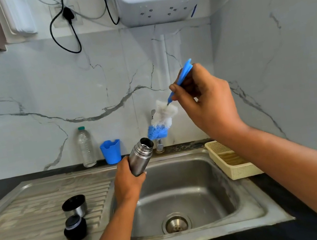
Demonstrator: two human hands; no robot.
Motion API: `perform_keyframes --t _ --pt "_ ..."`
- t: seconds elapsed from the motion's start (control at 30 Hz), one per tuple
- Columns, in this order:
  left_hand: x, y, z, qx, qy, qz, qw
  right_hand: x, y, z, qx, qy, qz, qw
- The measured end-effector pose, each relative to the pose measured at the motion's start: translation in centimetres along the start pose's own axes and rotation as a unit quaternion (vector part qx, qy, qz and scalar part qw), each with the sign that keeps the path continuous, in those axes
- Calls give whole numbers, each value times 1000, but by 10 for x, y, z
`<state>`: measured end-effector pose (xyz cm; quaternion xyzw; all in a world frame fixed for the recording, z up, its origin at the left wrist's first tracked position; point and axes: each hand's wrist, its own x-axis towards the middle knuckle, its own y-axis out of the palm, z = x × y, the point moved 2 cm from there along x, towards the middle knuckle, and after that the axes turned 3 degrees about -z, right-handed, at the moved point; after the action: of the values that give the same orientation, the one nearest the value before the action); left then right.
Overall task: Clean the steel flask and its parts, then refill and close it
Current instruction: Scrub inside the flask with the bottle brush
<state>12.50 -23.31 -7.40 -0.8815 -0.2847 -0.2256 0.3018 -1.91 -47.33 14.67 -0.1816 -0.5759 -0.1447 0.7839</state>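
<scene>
- Head view: my left hand [127,181] grips the steel flask [141,156] at frame centre, tilted, its open mouth toward the upper right, above the sink [189,190].
- My right hand [205,98] pinches the blue handle of the bottle brush [161,122], bristle tip just beside the flask mouth.
- Lower left of the frame, the cup lid [74,206] and black stopper [74,227] stand on the drainboard [31,205].

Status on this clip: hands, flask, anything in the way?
Left hand grips steel flask over sink. Right hand holds bottle brush, tip at flask's open mouth. Cup lid, stopper on drainboard. Nothing blocking.
</scene>
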Motion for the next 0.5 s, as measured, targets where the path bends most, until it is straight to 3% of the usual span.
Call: perform_keyframes --t 0.3,0.5 --pt "-6 2 -5 24 -3 17 1000 -9 -19 13 16 -23 1 1000" --pt "-7 2 -11 9 18 40 999 -12 -21 5 23 5 16 1000"
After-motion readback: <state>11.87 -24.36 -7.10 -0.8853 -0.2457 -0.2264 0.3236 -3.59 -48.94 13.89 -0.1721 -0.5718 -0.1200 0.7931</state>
